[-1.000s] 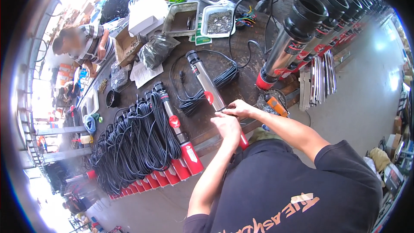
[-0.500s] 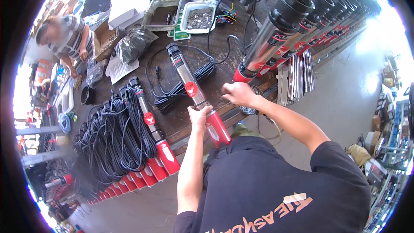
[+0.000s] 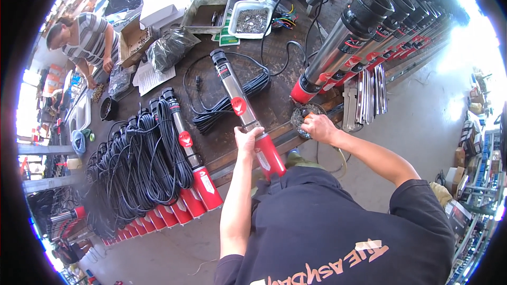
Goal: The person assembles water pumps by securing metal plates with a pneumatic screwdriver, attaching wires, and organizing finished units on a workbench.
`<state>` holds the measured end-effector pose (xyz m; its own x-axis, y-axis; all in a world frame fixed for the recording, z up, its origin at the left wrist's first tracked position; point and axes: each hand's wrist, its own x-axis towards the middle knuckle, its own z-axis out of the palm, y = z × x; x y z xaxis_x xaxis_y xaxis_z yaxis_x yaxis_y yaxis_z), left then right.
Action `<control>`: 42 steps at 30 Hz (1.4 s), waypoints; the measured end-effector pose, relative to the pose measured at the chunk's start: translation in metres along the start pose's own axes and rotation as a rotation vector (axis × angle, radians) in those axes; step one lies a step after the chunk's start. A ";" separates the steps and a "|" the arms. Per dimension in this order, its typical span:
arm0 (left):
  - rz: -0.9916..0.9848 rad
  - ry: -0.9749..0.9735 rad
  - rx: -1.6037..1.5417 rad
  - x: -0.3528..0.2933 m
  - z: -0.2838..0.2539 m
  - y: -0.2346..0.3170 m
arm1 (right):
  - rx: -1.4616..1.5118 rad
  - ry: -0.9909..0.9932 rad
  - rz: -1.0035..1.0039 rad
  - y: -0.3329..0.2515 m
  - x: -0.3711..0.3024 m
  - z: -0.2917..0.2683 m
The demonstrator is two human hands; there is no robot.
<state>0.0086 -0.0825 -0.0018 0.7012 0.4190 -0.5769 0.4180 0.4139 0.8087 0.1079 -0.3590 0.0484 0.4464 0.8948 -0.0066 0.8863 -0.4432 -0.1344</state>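
My left hand [image 3: 246, 140] is wrapped round a slim submersible pump [image 3: 232, 87], a steel tube with a black top and red lower end. The pump leans across the table edge, its red end against my shirt. A coiled black cable [image 3: 232, 103] lies beside it. My right hand [image 3: 320, 128] is closed on a small orange-and-black tool [image 3: 305, 112], mostly hidden by the fingers, over a round dish of small metal parts [image 3: 297, 121]. Just beyond the dish, the nearest of several larger steel pumps [image 3: 338, 47] stands on its red base [image 3: 303, 91].
Pumps with bundled black cables [image 3: 142, 163] line the left table edge. Trays of parts [image 3: 252, 20], a black plastic bag [image 3: 171, 50] and papers [image 3: 153, 77] lie farther back. Metal strips [image 3: 372, 95] hang at the right edge. Another person [image 3: 92, 42] works at the far left.
My right hand has moved down and right from beside the standing pump's red base to the dish. My left hand keeps its hold on the slim pump. The view has shifted slightly.
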 end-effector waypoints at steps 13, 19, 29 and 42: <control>-0.022 0.001 -0.017 -0.003 0.000 0.001 | 1.221 0.248 0.451 -0.042 0.073 -0.009; -0.018 -0.068 -0.164 -0.004 0.001 0.007 | 1.452 0.099 0.572 -0.060 0.114 0.009; -0.009 -0.055 -0.129 -0.001 -0.005 0.001 | 1.812 0.025 0.981 -0.063 0.115 0.032; 0.005 -0.070 -0.002 0.002 -0.005 0.003 | 2.853 1.294 1.788 -0.016 0.046 0.055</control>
<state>0.0081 -0.0762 -0.0014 0.7418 0.3637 -0.5635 0.4134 0.4136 0.8112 0.1071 -0.3079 -0.0038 0.2976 0.1696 -0.9395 -0.2350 0.9668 0.1001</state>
